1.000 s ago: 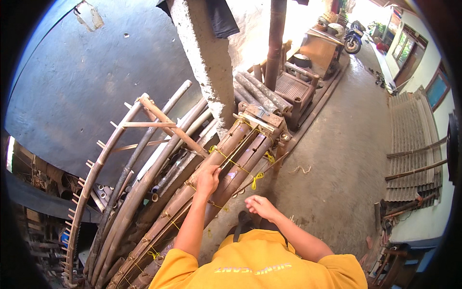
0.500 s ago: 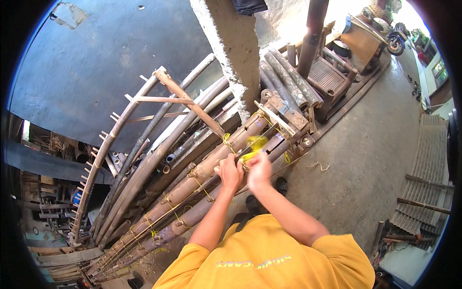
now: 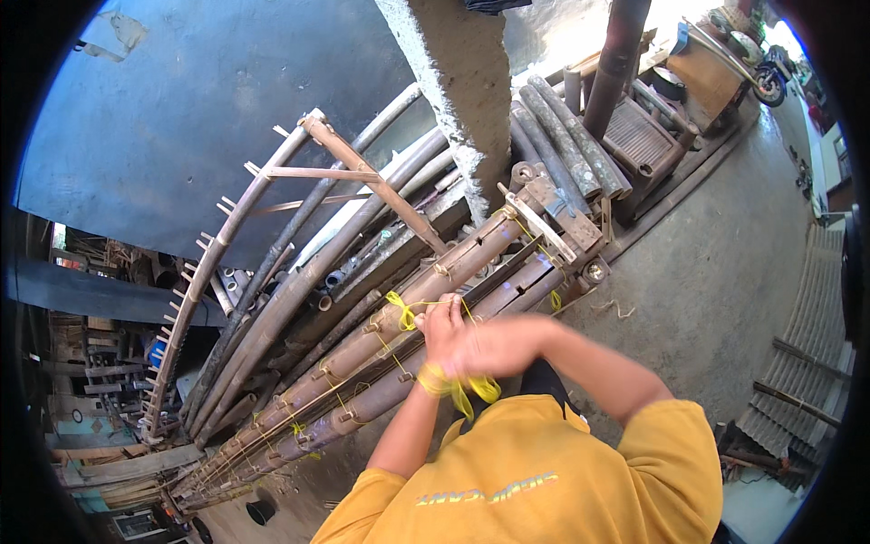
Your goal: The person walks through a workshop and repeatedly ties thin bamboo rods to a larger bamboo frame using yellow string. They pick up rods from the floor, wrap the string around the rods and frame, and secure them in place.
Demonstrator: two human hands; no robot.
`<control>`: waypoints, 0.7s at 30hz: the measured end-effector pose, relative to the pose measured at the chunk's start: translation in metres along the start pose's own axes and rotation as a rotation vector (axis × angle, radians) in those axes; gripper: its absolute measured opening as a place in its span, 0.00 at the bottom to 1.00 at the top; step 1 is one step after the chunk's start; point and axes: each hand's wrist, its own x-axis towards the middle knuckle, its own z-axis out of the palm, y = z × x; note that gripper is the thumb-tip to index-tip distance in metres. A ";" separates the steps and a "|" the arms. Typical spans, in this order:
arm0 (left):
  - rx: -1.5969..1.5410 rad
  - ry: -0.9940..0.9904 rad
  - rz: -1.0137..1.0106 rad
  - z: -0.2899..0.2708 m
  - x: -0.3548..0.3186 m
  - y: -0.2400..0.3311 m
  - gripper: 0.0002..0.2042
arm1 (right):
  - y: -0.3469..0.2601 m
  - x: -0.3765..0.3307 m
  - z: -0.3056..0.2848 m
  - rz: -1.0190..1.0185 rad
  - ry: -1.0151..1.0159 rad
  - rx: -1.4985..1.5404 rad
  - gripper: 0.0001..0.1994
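Two long bamboo poles lie side by side, a near pole (image 3: 364, 405) and a far pole (image 3: 399, 317), with short pegs along them and thin yellow cord strung between. My left hand (image 3: 440, 334) is at the far pole, fingertips pinched on the yellow cord. A loose loop of yellow cord (image 3: 400, 311) sits on that pole beside it. My right hand (image 3: 497, 348) is blurred by motion and crosses over my left wrist. From its fingers hangs a hank of yellow cord (image 3: 471, 392); the exact grip is smeared.
A curved ladder-like bamboo frame with pegs (image 3: 210, 254) leans beyond the poles, near more stacked bamboo (image 3: 308, 263). A rough pillar (image 3: 467, 100) rises behind. A wooden end block (image 3: 557, 218) holds the poles' right end. Concrete floor (image 3: 698, 272) extends right, toward corrugated sheets (image 3: 797, 326).
My right hand has swung down and toward me with the yellow hank, now over my left wrist. The view has shifted, and the poles appear slightly differently placed.
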 end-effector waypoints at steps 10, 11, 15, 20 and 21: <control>-0.743 -0.064 -0.037 -0.046 0.125 0.031 0.11 | 0.069 -0.095 0.126 0.514 0.074 -0.202 0.19; -0.634 -0.078 -0.111 -0.031 0.145 0.016 0.11 | 0.065 -0.099 0.124 0.483 0.122 -0.196 0.16; 0.036 -0.210 -0.327 0.029 0.162 -0.074 0.20 | 0.053 -0.115 0.097 0.356 0.322 -0.103 0.07; 0.381 -0.240 0.026 0.002 0.173 0.046 0.17 | 0.104 -0.181 0.054 0.836 0.886 0.279 0.18; 0.327 -0.344 0.009 0.011 0.162 0.085 0.16 | 0.125 -0.189 0.049 0.865 1.048 0.584 0.19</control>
